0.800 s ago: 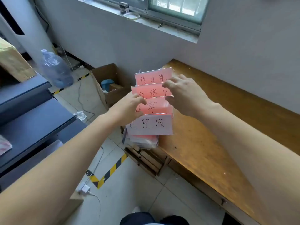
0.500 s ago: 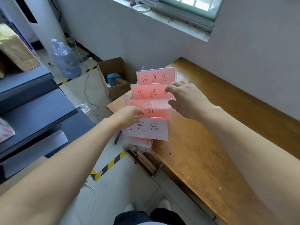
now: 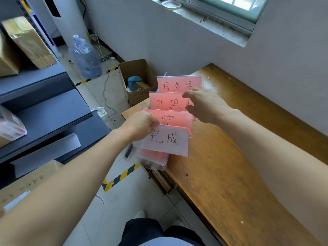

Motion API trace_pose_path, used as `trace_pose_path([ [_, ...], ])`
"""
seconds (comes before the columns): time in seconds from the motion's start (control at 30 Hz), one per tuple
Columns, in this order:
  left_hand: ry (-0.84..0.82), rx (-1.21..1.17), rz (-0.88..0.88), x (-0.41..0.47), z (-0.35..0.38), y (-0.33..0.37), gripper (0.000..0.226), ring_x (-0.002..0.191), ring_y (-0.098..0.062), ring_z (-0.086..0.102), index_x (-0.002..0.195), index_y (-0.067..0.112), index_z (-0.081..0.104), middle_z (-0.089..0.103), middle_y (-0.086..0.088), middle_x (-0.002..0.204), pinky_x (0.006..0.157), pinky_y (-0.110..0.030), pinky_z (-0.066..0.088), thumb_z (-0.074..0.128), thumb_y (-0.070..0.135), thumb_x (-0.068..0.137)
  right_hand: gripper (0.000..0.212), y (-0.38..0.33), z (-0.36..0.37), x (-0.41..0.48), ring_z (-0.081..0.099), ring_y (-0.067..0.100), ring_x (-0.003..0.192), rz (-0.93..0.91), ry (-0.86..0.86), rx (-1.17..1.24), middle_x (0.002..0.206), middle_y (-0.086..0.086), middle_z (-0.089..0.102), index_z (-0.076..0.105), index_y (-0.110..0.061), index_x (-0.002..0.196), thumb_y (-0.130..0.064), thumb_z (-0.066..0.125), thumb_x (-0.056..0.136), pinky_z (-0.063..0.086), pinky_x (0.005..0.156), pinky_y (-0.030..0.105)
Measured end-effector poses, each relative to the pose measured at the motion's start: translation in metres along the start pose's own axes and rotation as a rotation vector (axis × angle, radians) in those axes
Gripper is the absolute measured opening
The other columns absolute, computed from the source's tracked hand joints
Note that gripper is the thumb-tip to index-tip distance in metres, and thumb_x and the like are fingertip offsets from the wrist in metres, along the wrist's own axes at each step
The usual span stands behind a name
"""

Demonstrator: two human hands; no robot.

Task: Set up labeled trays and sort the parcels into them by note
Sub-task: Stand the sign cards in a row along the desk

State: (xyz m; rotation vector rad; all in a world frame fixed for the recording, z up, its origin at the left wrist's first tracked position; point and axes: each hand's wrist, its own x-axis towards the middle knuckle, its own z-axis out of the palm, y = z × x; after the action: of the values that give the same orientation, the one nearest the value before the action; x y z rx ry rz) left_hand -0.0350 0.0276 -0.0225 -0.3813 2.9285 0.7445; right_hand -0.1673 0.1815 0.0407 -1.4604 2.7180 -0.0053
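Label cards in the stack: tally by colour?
Red: 3 (top card, second card, third card)
White: 1 (front card)
Total: 4

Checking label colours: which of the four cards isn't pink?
The frontmost card, marked 完成: white, while the three cards behind are pink.

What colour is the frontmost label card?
The frontmost label card is white with black handwriting; head view.
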Motion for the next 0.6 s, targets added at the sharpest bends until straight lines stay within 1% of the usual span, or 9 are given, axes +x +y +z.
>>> trace_pose_path([
  [0.07, -0.001, 0.034, -0.006, -0.001, -0.023, -0.004, 0.031, 0.107, -0.023, 0.06, 0.117, 0.019, 0.067, 0.064, -0.001, 0.12, 0.082, -0.03, 0.05, 0.058, 0.006, 0.09, 0.04, -0.003, 0.001, 0.009, 0.046, 0.028, 0.121, 0.038, -0.014, 0.015, 0.131, 0.008, 0.055, 0.049, -0.013, 0.133, -0.019, 0.053, 0.093, 0.041, 0.096, 0.039],
  [0.17, 0.01, 0.1, -0.043, -0.005, -0.051, -0.023, 0.031, 0.101, -0.022, 0.061, 0.116, 0.021, 0.068, 0.067, -0.002, 0.114, 0.075, -0.026, 0.045, 0.058, 0.008, 0.09, 0.039, -0.014, 0.01, 0.025, 0.05, 0.031, 0.117, 0.091, -0.053, 0.04, 0.13, 0.011, 0.055, 0.052, -0.016, 0.131, -0.02, 0.055, 0.092, 0.045, 0.095, 0.04],
  [0.3, -0.003, 0.133, -0.074, -0.013, -0.074, -0.054, 0.027, 0.087, -0.016, 0.056, 0.11, 0.023, 0.07, 0.069, -0.001, 0.102, 0.071, -0.027, 0.046, 0.056, 0.009, 0.091, 0.036, -0.037, 0.031, 0.045, 0.054, 0.032, 0.112, 0.122, -0.148, 0.044, 0.126, 0.011, 0.058, 0.054, -0.014, 0.127, -0.018, 0.055, 0.091, 0.048, 0.092, 0.041],
  [0.4, -0.011, 0.15, -0.077, -0.016, -0.081, -0.072, 0.025, 0.085, -0.015, 0.056, 0.107, 0.024, 0.07, 0.07, -0.001, 0.101, 0.068, -0.026, 0.046, 0.054, 0.013, 0.093, 0.038, -0.053, 0.047, 0.055, 0.054, 0.032, 0.113, 0.158, -0.193, 0.047, 0.125, 0.012, 0.059, 0.053, -0.012, 0.129, -0.015, 0.054, 0.091, 0.048, 0.092, 0.038],
  [0.43, -0.019, 0.152, -0.077, -0.017, -0.082, -0.077, 0.025, 0.085, -0.015, 0.055, 0.108, 0.024, 0.07, 0.07, -0.001, 0.102, 0.066, -0.025, 0.045, 0.053, 0.013, 0.093, 0.037, -0.056, 0.052, 0.058, 0.054, 0.032, 0.112, 0.171, -0.207, 0.048, 0.124, 0.013, 0.059, 0.054, -0.011, 0.128, -0.013, 0.054, 0.09, 0.048, 0.09, 0.036],
  [0.53, -0.036, 0.156, -0.07, -0.02, -0.084, -0.086, 0.027, 0.085, -0.013, 0.053, 0.113, 0.024, 0.068, 0.069, -0.002, 0.105, 0.061, -0.021, 0.043, 0.051, 0.014, 0.095, 0.029, -0.063, 0.063, 0.061, 0.057, 0.033, 0.104, 0.22, -0.224, 0.069, 0.117, 0.017, 0.059, 0.056, -0.007, 0.12, -0.009, 0.052, 0.091, 0.046, 0.078, 0.031],
  [0.6, -0.039, 0.161, -0.058, -0.022, -0.087, -0.095, 0.028, 0.084, -0.011, 0.052, 0.115, 0.023, 0.067, 0.069, -0.002, 0.107, 0.057, -0.018, 0.041, 0.05, 0.013, 0.095, 0.027, -0.069, 0.067, 0.063, 0.057, 0.034, 0.102, 0.262, -0.209, 0.072, 0.115, 0.018, 0.058, 0.057, -0.006, 0.117, -0.005, 0.051, 0.091, 0.046, 0.076, 0.033],
])
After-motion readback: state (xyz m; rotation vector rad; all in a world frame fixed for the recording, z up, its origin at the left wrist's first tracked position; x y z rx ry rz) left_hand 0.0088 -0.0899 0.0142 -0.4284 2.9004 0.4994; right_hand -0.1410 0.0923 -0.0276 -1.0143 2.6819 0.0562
